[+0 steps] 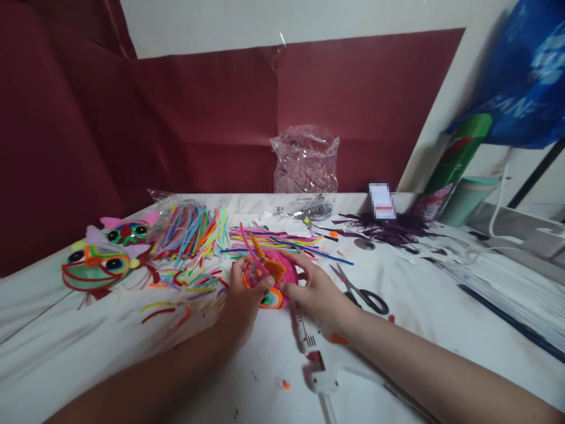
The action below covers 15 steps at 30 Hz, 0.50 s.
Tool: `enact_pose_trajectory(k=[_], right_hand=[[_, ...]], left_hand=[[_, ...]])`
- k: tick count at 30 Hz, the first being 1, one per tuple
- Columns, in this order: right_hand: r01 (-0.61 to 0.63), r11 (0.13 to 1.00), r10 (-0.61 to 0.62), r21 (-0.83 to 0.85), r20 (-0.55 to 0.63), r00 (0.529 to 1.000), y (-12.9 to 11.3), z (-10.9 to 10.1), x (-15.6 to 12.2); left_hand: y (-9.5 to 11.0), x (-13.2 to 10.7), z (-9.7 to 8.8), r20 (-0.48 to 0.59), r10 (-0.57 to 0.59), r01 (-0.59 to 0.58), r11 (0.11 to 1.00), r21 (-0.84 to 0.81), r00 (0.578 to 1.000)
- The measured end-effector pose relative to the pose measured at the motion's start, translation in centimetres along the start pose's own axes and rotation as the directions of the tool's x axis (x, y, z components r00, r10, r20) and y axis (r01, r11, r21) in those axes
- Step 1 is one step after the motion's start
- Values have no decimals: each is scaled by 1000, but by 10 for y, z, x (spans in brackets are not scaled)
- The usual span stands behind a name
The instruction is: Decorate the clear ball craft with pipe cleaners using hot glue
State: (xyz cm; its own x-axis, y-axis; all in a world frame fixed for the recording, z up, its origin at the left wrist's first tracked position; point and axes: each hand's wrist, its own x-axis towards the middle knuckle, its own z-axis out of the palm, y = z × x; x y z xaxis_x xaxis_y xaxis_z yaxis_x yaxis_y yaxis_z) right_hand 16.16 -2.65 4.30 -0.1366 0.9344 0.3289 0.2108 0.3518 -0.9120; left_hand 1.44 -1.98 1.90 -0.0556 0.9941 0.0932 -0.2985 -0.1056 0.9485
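Observation:
Both hands hold a round pink craft piece (282,265) wrapped in pipe cleaners, with an orange tuft and a rainbow eye on its near side. My left hand (245,297) grips its left side, thumb pressed near the orange part. My right hand (315,288) pinches its right side with thumb and fingers. A pink pipe cleaner (248,241) sticks up from the piece. A white glue gun (320,362) lies on the white table (88,341) just under my right wrist.
Two finished cat-face crafts (103,259) lie at the left. Loose coloured pipe cleaners (192,229) spread behind the hands. Scissors (362,291) lie to the right, purple scraps (388,229) and a clear plastic bag (305,159) farther back. A stack of paper (507,288) sits at the right edge.

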Motion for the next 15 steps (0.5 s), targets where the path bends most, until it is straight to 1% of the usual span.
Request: enact_pose_trajectory(k=[2,4,10,15], right_hand=[[31,1000,-30,8,-32,999,0,2,-1],[45,999,-44,17,-34,998,1,3,-2],[0,998,1,59,-7,1000,7,2,-1],[5,1000,-6,16,44,999,8,-3,0]], left_hand=[[-1,0,-1,-6,23,-23,999,35,1000],[-3,0,-3,-8,40,-39,997,64,999],[-2,5,-5,-29,32,-30,998,52,999],[10,7,-5,48,-4,1,998,62,999]])
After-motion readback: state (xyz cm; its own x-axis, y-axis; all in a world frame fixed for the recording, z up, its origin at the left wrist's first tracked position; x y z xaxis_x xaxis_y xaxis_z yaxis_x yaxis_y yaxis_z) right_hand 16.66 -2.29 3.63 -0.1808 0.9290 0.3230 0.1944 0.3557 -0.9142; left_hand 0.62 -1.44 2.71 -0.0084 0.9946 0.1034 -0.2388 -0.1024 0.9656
